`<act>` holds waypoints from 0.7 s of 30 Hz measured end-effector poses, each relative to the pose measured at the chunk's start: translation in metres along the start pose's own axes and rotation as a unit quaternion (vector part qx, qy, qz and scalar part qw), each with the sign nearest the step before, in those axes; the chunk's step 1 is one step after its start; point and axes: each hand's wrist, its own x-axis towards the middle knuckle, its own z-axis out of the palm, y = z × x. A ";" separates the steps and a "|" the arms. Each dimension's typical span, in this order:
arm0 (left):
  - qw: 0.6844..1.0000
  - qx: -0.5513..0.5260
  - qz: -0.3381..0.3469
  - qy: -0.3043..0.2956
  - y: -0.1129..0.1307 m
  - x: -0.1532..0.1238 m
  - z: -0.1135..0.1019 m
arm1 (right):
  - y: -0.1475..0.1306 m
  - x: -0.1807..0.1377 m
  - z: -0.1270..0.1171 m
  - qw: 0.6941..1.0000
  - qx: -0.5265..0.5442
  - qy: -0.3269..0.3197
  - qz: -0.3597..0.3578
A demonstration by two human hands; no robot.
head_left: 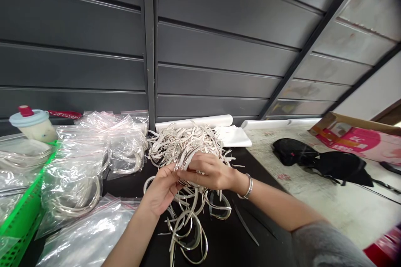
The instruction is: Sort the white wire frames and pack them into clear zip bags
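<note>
A heap of thin silvery curved bands [183, 144] lies on a black tabletop [232, 238]. My left hand [161, 190] and my right hand [211, 172] meet over the heap, both closed on a bundle of these bands [184, 162]. More loose bands [188, 229] trail toward me below the hands. A silver bracelet [247, 187] sits on my right wrist.
Clear plastic bags [103, 142] holding curved bands are piled at the left, beside a green basket [21, 221] and a capped bottle [33, 125]. A white tray [234, 137] lies behind the heap. On the floor at right lie black bags [316, 159] and a pink box [357, 137].
</note>
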 end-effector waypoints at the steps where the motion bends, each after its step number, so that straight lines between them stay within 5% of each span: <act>1: 1.000 -0.005 -0.007 0.005 0.001 0.000 0.000 | 0.000 -0.002 0.002 1.000 0.012 -0.001 0.011; 11: 0.997 -0.046 -0.033 0.052 0.005 0.003 -0.006 | 0.002 -0.004 -0.008 0.993 0.089 -0.043 0.072; 14: 0.996 -0.054 -0.021 0.062 0.010 0.003 -0.007 | 0.004 -0.014 -0.014 0.977 0.114 0.064 0.166; 17: 0.992 -0.081 0.003 0.093 0.018 0.002 -0.009 | 0.001 -0.031 -0.016 0.928 0.101 0.211 0.289; 21: 0.992 -0.101 0.021 0.066 0.025 0.000 -0.014 | -0.014 -0.048 -0.011 0.896 0.110 0.252 0.350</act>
